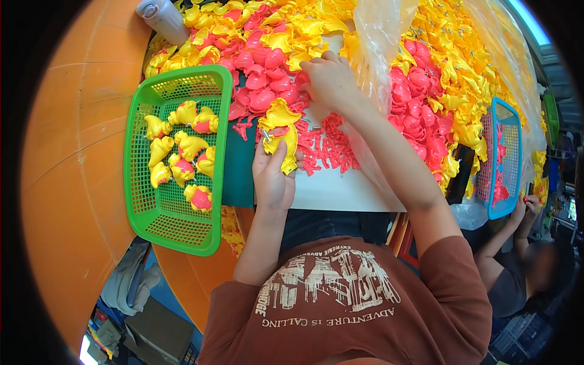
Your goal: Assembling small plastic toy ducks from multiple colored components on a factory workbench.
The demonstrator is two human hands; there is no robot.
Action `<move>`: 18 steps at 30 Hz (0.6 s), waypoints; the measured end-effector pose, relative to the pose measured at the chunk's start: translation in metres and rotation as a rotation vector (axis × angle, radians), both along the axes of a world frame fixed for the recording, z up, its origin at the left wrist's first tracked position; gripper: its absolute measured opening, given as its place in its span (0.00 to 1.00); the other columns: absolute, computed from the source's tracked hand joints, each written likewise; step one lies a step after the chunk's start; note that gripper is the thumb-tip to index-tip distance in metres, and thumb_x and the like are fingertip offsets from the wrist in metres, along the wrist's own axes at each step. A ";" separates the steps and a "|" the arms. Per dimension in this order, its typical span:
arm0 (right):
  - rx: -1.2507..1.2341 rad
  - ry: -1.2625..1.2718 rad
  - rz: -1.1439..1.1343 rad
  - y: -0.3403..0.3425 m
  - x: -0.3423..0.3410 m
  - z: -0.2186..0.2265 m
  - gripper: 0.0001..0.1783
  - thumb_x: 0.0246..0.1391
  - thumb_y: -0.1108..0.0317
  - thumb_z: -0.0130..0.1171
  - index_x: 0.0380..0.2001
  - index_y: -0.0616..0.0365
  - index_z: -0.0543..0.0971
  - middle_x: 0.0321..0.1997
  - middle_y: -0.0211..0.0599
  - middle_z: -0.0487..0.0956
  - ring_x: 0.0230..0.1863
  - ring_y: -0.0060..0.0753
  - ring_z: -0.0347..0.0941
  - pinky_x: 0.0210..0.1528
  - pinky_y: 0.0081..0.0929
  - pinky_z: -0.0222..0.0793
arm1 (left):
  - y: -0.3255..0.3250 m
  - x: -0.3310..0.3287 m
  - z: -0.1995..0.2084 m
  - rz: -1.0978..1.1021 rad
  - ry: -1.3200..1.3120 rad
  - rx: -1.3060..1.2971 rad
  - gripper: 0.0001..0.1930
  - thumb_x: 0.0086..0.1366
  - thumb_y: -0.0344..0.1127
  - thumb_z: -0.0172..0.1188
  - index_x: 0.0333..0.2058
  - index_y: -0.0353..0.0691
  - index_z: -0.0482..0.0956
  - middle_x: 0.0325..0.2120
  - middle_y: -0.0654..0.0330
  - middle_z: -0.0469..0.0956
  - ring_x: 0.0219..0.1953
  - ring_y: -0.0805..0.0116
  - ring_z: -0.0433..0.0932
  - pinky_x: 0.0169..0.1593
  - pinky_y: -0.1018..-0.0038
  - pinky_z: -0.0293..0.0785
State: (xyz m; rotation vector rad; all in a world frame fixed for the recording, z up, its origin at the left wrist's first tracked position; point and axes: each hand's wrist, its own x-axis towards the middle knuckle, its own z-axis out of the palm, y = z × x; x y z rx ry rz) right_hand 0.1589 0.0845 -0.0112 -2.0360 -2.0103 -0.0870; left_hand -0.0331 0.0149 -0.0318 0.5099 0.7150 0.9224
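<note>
My left hand point(275, 179) holds yellow moulded plastic shell pieces point(283, 131) upright in front of me, pinched between thumb and fingers. A small metal pin point(266, 136) sticks out at their left side, and a bit of red shows in their middle. Over the heap of red plastic shells point(265, 80), my right hand point(331, 79) is curled, thumb and fingers closed about a red shell piece point(300, 79) at the heap's edge. Its fingertips are partly hidden. Small branching red pieces point(333, 145) lie on the white surface below the right wrist.
To the left stands a green basket point(224, 140) with several yellow-and-red figures point(190, 145). Yellow shells point(316, 24) are heaped behind, beside clear plastic sheeting point(378, 55). A bottle point(163, 21) stands at the far left. On the right are a blue-rimmed basket point(512, 164) and another person's hands point(530, 205).
</note>
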 end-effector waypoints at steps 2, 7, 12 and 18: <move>-0.210 -0.087 -0.031 0.004 -0.003 -0.001 0.20 0.42 0.64 0.63 0.41 0.54 0.77 0.36 0.37 0.78 0.46 0.41 0.70 0.48 0.37 0.62 | 0.001 -0.002 -0.002 0.006 -0.043 -0.036 0.13 0.67 0.30 0.47 0.49 0.41 0.64 0.41 0.56 0.73 0.30 0.70 0.75 0.33 0.77 0.72; 0.125 0.230 0.007 -0.010 0.004 -0.003 0.26 0.39 0.67 0.65 0.47 0.53 0.75 0.37 0.41 0.76 0.46 0.40 0.70 0.48 0.37 0.62 | 0.002 0.002 0.006 0.004 -0.098 -0.066 0.15 0.66 0.30 0.47 0.51 0.41 0.63 0.43 0.56 0.72 0.33 0.69 0.75 0.36 0.75 0.73; 0.173 0.763 0.236 -0.065 -0.025 0.043 0.27 0.36 0.71 0.68 0.45 0.57 0.76 0.36 0.39 0.73 0.42 0.34 0.70 0.45 0.28 0.65 | 0.005 0.012 0.018 0.101 -0.090 -0.057 0.15 0.67 0.31 0.48 0.52 0.41 0.63 0.44 0.56 0.71 0.39 0.68 0.75 0.40 0.73 0.73; 0.168 0.896 0.221 -0.095 -0.028 0.041 0.14 0.35 0.72 0.69 0.29 0.62 0.80 0.34 0.37 0.72 0.38 0.32 0.71 0.41 0.27 0.67 | 0.000 0.022 0.024 -0.013 -0.186 -0.057 0.15 0.66 0.30 0.49 0.51 0.42 0.64 0.44 0.57 0.71 0.44 0.68 0.73 0.43 0.72 0.73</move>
